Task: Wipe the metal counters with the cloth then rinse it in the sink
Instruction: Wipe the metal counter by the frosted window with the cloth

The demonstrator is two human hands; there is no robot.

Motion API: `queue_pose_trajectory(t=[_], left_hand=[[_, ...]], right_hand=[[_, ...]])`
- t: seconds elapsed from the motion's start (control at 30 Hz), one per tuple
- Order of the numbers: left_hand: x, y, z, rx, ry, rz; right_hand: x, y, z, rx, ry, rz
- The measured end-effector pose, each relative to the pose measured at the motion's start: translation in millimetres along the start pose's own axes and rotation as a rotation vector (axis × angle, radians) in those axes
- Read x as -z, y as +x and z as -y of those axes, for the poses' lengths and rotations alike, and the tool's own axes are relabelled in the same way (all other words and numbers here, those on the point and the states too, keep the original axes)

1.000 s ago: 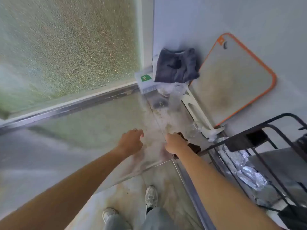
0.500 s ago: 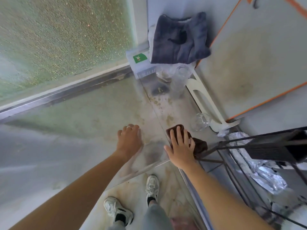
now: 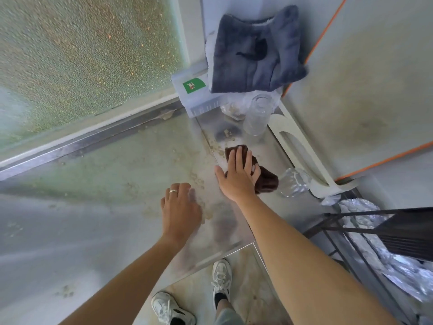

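A dark brown cloth (image 3: 266,179) lies flat on the stained metal counter (image 3: 131,174). My right hand (image 3: 237,174) presses on top of it with fingers spread, covering most of it. My left hand (image 3: 180,208), wearing a ring, rests palm down on the counter a little nearer to me, holding nothing. Brown crumbs and smears dot the metal just beyond and left of the cloth. No sink is in view.
Close right of the cloth stands a small clear glass (image 3: 294,185); a taller clear jar (image 3: 256,114) is behind it. A white handled board (image 3: 302,156), an orange-rimmed cutting board (image 3: 365,85), a grey towel (image 3: 255,50), a plastic box (image 3: 196,95) and a black wire rack (image 3: 379,226) crowd the right.
My right hand has pushed the cloth farther away along the counter toward the crumbs. My left hand stays planted on the metal. The camera has leaned closer in.
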State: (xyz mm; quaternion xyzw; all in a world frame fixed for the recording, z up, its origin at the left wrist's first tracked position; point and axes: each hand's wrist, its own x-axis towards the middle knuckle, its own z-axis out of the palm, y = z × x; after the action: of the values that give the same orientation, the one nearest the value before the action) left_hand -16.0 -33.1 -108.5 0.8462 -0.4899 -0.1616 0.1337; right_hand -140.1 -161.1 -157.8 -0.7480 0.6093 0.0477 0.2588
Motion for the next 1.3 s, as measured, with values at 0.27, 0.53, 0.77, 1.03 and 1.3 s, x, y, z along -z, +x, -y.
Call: queue_pose_trajectory(t=[0.27, 0.53, 0.77, 1.03, 1.3], left_hand=[[7, 7, 19, 0.020, -0.003, 0.009], [24, -13, 26, -0.079, -0.071, 0.020], [0, 0, 33, -0.009, -0.022, -0.036], [-21, 27, 41, 0.074, 0.118, -0.127], [-22, 37, 37, 0.110, 0.118, -0.201]], right_hand=[[14, -27, -38, -0.095, -0.070, -0.199], [10, -93, -41, -0.097, -0.021, -0.581], [-32, -65, -47, -0.142, -0.077, -0.345], [-15, 16, -21, -0.035, -0.027, -0.370], [3, 82, 6, 0.246, 0.003, -0.285]])
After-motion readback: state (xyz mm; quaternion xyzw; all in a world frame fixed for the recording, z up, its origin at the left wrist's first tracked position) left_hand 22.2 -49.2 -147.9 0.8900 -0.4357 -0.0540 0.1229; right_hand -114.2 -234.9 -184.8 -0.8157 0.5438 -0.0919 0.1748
